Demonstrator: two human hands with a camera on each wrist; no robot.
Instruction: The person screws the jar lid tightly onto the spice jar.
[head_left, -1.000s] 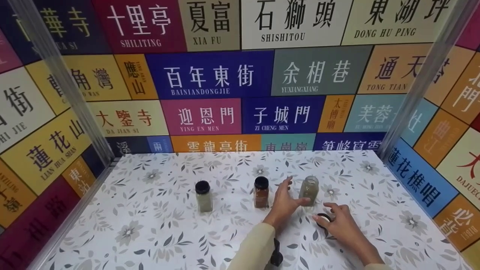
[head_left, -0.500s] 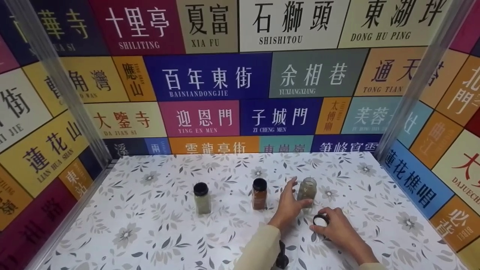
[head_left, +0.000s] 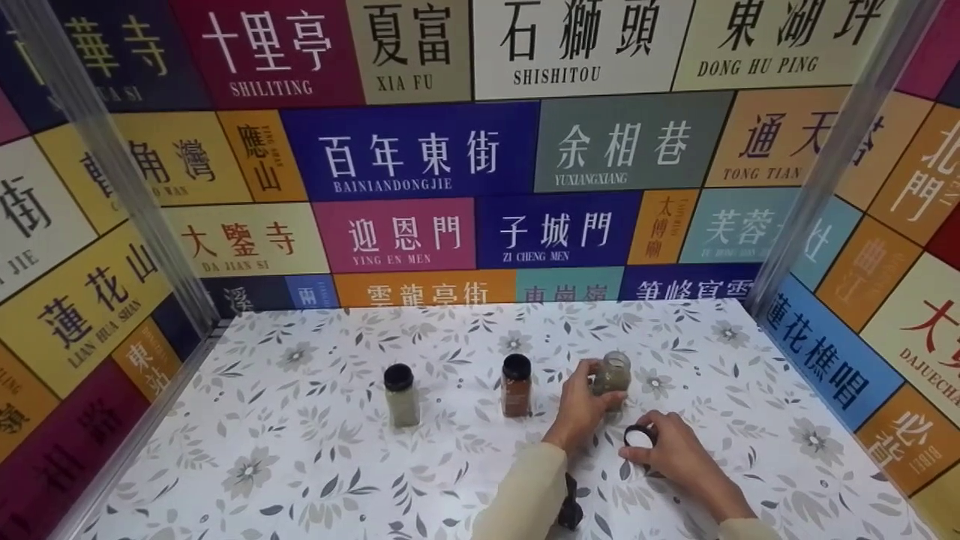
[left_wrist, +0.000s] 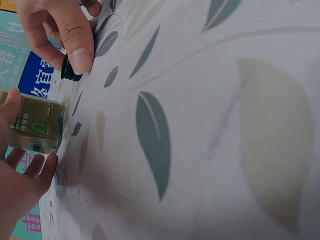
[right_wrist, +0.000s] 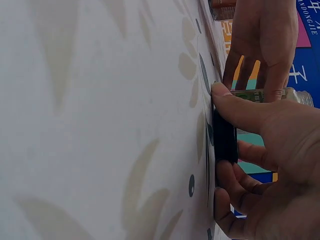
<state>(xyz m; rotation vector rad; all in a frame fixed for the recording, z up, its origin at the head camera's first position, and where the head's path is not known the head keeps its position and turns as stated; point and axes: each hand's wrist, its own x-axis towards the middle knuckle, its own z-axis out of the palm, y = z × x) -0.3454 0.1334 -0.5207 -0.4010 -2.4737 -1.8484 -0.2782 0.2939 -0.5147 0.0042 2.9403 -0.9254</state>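
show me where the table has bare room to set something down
Bare: the table left of the leftmost jar, between that jar and the brown jar, and from the right hand to the table's right edge. Crowded: around the left hand holding the open jar, between the brown jar and the lid.

A white, grey-flowered tabletop is enclosed at back and sides by walls covered in multicoloured, Chinese-lettered panels, fronted at left and right by translucent upright strips.
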